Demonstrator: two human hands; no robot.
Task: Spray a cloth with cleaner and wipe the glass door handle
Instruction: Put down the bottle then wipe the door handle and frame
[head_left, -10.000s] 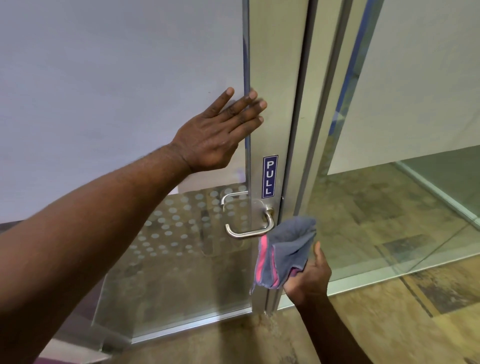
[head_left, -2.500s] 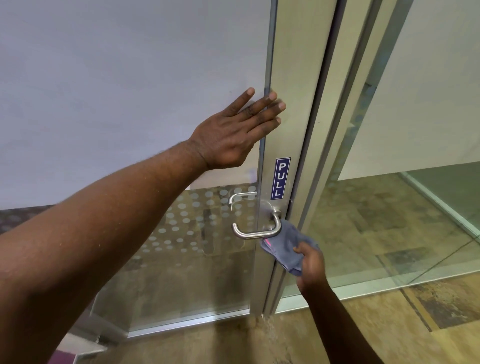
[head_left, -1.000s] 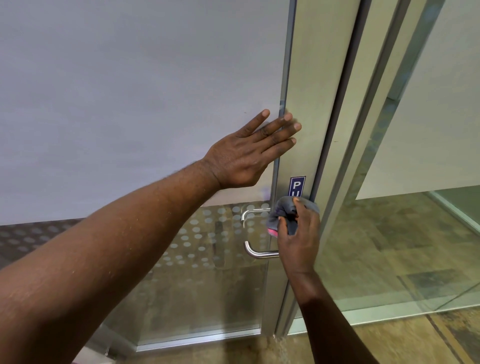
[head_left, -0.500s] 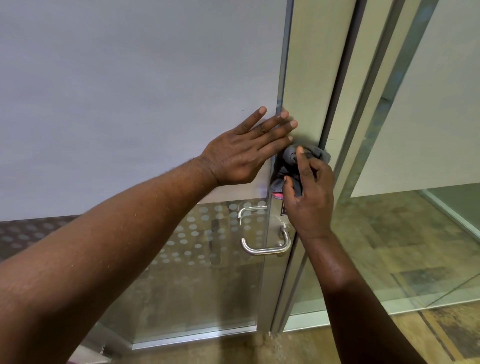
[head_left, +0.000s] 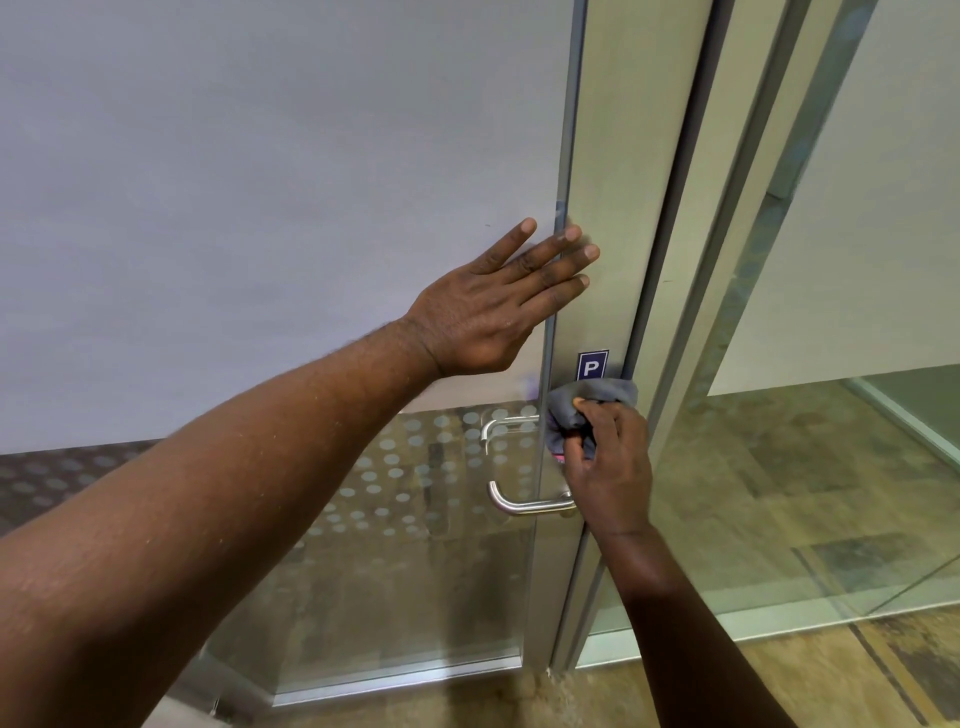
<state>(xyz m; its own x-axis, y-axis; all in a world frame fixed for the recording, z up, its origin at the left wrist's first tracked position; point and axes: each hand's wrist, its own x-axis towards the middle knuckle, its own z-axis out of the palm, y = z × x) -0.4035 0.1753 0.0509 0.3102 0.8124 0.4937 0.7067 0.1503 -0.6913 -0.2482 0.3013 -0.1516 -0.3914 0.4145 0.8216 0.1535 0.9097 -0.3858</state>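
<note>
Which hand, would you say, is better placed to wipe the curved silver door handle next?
Right hand: it grips the bunched grey cloth just above the curved silver handle; the left hand lies flat higher on the door.

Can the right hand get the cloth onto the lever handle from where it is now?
Probably yes. The right hand grips the cloth against the door frame just above the lever handle, and nothing lies between them. The left hand rests flat higher up, out of the way.
</note>
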